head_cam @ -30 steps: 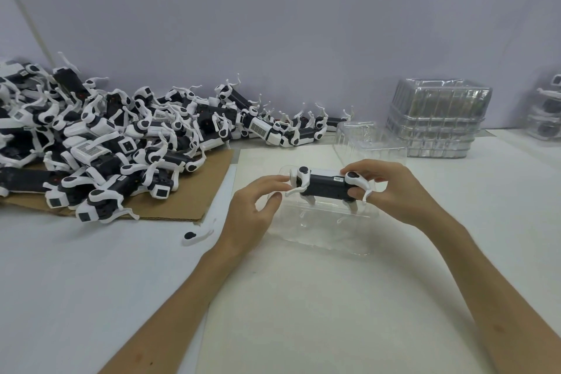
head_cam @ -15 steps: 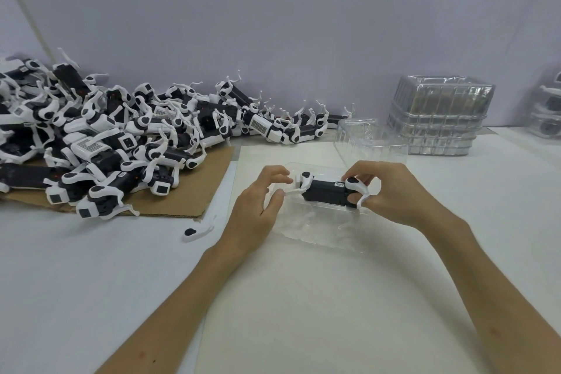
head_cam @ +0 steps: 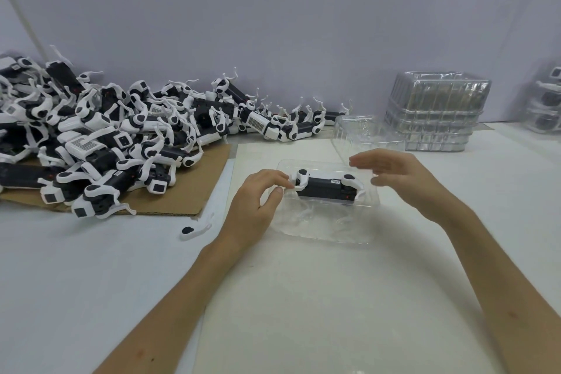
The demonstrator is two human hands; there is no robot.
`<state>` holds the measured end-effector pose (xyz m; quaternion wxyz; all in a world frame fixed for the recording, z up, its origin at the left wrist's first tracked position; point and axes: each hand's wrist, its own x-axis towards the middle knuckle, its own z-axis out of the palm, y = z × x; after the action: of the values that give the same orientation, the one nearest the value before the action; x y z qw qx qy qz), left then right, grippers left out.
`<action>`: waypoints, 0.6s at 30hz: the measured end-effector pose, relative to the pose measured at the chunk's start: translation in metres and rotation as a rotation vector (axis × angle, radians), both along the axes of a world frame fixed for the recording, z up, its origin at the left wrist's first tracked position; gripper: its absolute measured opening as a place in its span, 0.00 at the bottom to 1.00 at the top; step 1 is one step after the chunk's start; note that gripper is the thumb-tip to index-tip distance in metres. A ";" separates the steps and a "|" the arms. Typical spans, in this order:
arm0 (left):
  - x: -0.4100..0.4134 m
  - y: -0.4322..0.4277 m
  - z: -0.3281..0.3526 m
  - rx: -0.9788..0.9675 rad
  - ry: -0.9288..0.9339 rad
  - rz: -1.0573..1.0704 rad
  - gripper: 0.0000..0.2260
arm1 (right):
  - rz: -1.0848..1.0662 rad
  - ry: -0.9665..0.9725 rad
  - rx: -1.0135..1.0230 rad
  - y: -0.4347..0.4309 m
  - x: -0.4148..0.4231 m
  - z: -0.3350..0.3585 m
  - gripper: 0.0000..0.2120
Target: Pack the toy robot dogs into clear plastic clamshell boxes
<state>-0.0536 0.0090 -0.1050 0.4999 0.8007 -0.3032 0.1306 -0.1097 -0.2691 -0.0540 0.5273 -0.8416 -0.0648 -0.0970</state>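
Observation:
A black and white toy robot dog lies on its side in the open clear clamshell box on the white sheet in front of me. The box's clear lid stands up behind it. My left hand is at the dog's left end, its curled index finger and thumb pinching the tip of a white leg. My right hand hovers just above and right of the dog's other end with fingers stretched out, blurred, holding nothing.
A big heap of toy robot dogs covers a brown cardboard sheet at the left. One loose white leg lies on the table. Stacked empty clamshell boxes stand at the back right, packed ones at the far right.
The dog has gone down into the box. My right hand has let go of its right end and lifted off with fingers spread. The left hand stays at the left leg.

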 end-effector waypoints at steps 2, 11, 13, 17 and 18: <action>-0.001 0.000 0.001 -0.003 0.018 -0.009 0.12 | -0.113 -0.034 -0.064 0.000 0.003 -0.002 0.16; -0.002 0.000 0.003 0.024 0.113 -0.052 0.13 | -0.102 0.226 -0.073 0.009 0.011 -0.018 0.23; -0.002 -0.001 0.002 0.022 0.117 -0.054 0.13 | -0.117 0.255 -0.043 0.007 0.013 -0.019 0.28; -0.001 -0.003 0.001 -0.026 0.135 -0.042 0.12 | -0.165 0.349 -0.002 0.003 0.014 -0.023 0.41; -0.001 -0.003 0.001 -0.045 0.151 -0.042 0.12 | -0.177 0.366 -0.002 0.003 0.015 -0.024 0.42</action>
<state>-0.0547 0.0059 -0.1037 0.5417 0.7903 -0.2785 0.0660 -0.0948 -0.2662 -0.0781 0.5187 -0.8482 0.1065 0.0117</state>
